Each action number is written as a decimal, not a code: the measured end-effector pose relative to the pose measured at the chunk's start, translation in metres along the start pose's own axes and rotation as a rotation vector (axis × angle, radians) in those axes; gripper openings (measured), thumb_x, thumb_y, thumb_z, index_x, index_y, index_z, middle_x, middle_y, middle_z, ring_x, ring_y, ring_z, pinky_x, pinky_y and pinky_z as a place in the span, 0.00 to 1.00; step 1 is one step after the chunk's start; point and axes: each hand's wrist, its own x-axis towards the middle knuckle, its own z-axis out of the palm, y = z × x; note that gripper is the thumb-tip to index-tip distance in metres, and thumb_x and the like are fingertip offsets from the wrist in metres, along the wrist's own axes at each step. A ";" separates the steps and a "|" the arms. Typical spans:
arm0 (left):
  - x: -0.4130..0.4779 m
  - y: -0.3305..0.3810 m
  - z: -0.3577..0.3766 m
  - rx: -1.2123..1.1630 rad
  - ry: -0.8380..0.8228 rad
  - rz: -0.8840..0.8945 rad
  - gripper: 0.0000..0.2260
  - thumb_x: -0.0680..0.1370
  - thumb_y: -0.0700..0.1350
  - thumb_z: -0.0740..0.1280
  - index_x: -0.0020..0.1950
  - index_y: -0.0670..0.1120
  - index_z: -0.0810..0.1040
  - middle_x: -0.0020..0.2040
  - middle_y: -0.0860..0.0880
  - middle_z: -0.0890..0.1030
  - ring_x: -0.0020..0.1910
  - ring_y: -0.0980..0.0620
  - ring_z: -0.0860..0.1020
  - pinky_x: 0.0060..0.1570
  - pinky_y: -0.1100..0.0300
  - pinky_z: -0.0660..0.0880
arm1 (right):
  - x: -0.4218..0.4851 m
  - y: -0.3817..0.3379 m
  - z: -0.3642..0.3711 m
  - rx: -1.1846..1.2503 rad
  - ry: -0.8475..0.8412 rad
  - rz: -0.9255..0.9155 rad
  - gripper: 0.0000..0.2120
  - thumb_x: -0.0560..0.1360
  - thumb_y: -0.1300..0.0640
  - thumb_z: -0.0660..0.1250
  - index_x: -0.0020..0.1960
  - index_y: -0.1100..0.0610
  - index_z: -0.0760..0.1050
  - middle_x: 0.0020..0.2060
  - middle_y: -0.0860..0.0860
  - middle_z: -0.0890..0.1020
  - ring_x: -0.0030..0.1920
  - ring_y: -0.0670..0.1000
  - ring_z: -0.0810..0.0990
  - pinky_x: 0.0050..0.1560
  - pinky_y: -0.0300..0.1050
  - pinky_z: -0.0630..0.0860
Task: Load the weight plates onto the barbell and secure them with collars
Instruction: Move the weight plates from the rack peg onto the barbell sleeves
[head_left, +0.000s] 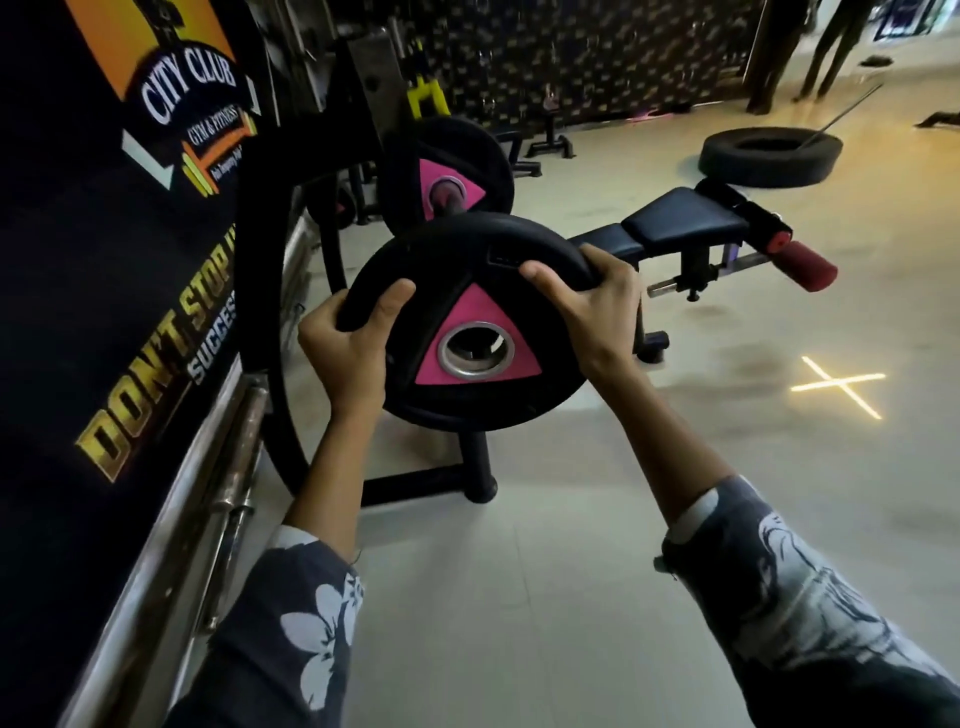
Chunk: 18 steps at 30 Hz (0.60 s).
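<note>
I hold a black weight plate (457, 270) with a pink triangle and a steel-ringed centre hole in the middle of the view, tilted toward me. My left hand (353, 348) grips its left rim and my right hand (587, 312) grips its upper right rim. Just behind it, a second black plate with a pink triangle (447, 166) sits on the barbell sleeve (445, 200), whose end pokes out toward the held plate. No collar is visible.
A dark banner wall (119, 260) with a steel rail (171, 519) runs along the left. The black rack frame (415, 478) stands below the plate. A black bench with red rollers (691, 223) and a tyre (769, 156) lie to the right on the pale floor.
</note>
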 end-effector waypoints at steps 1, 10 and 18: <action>0.004 -0.004 0.003 0.004 0.014 -0.004 0.25 0.61 0.64 0.73 0.26 0.46 0.68 0.23 0.59 0.69 0.26 0.59 0.67 0.29 0.64 0.66 | 0.005 0.004 0.003 0.000 -0.007 0.006 0.33 0.60 0.34 0.67 0.32 0.67 0.70 0.26 0.61 0.70 0.28 0.48 0.65 0.29 0.49 0.65; 0.013 -0.031 0.010 0.066 0.019 0.027 0.19 0.64 0.60 0.73 0.30 0.45 0.74 0.26 0.56 0.75 0.29 0.58 0.73 0.32 0.67 0.72 | 0.021 0.033 0.015 0.015 -0.023 0.014 0.25 0.60 0.35 0.68 0.27 0.56 0.66 0.22 0.48 0.66 0.25 0.43 0.63 0.27 0.37 0.61; 0.049 -0.060 0.034 0.039 0.017 0.056 0.16 0.64 0.63 0.72 0.32 0.52 0.75 0.27 0.61 0.77 0.30 0.63 0.75 0.33 0.69 0.73 | 0.060 0.055 0.042 -0.018 -0.017 0.003 0.31 0.61 0.35 0.67 0.31 0.66 0.69 0.25 0.63 0.72 0.27 0.47 0.65 0.28 0.46 0.64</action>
